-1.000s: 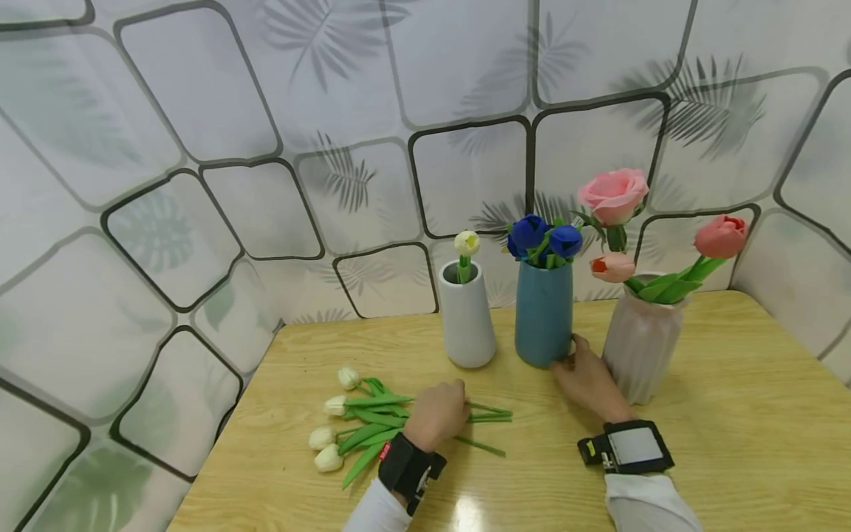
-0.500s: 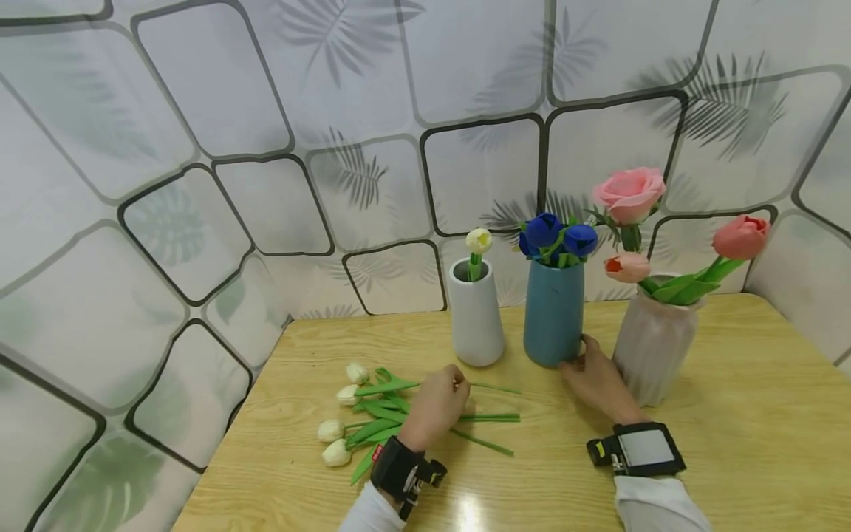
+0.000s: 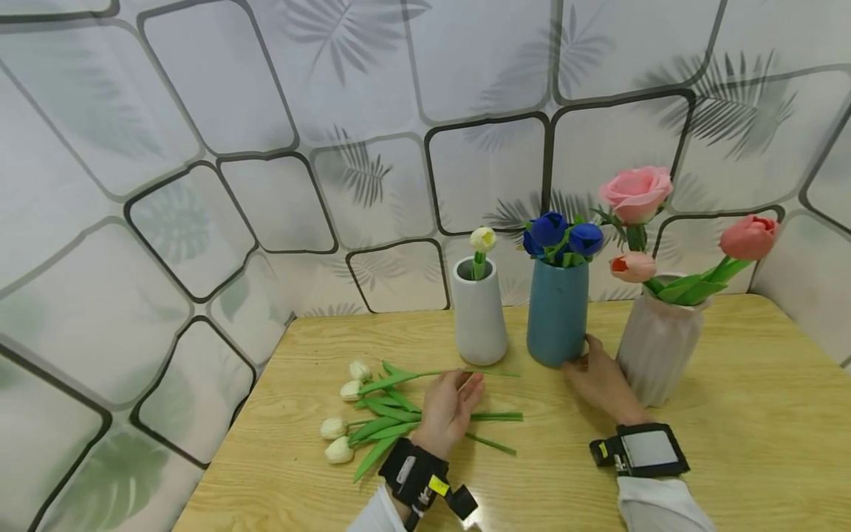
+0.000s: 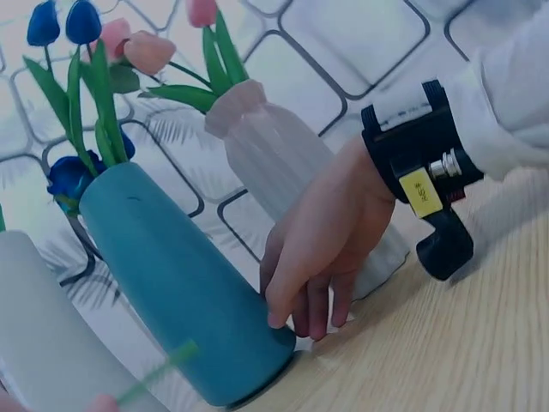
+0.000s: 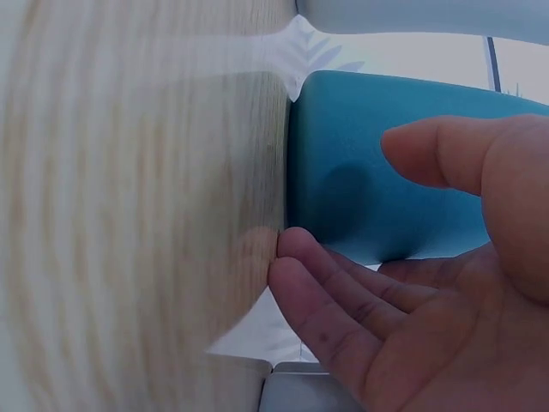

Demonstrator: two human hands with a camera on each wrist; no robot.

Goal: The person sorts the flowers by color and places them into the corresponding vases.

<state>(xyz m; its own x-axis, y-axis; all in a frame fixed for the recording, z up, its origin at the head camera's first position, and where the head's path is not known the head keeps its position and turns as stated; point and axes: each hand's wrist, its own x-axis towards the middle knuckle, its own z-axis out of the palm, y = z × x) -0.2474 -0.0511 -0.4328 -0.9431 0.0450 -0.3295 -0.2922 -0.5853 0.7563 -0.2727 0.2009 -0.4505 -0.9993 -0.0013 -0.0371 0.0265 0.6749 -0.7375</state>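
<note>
My left hand (image 3: pixel 447 414) pinches a white tulip (image 3: pixel 392 380) by its green stem over the table. In the left wrist view the stem (image 4: pixel 159 373) sticks out past a bit of fingertip. Several more white tulips (image 3: pixel 337 450) lie under and beside that hand, heads to the left, stems to the right. My right hand (image 3: pixel 601 380) is at the foot of the teal vase (image 3: pixel 558 318), which holds blue tulips (image 3: pixel 549 229). In the right wrist view its fingers (image 5: pixel 334 300) extend along the vase's base, with the thumb apart from them.
A white vase (image 3: pixel 480 325) with one white tulip stands left of the teal one. The ribbed pinkish vase (image 3: pixel 658 347), close to my right forearm, holds a pink rose (image 3: pixel 637 194) and tulips. Patterned cloth (image 3: pixel 372 89) rises behind the wooden table (image 3: pixel 751 443).
The left hand has turned and drawn one tulip's stem away from the others, toward the white vase. The right hand stays at the teal vase's foot. The head view has shifted slightly.
</note>
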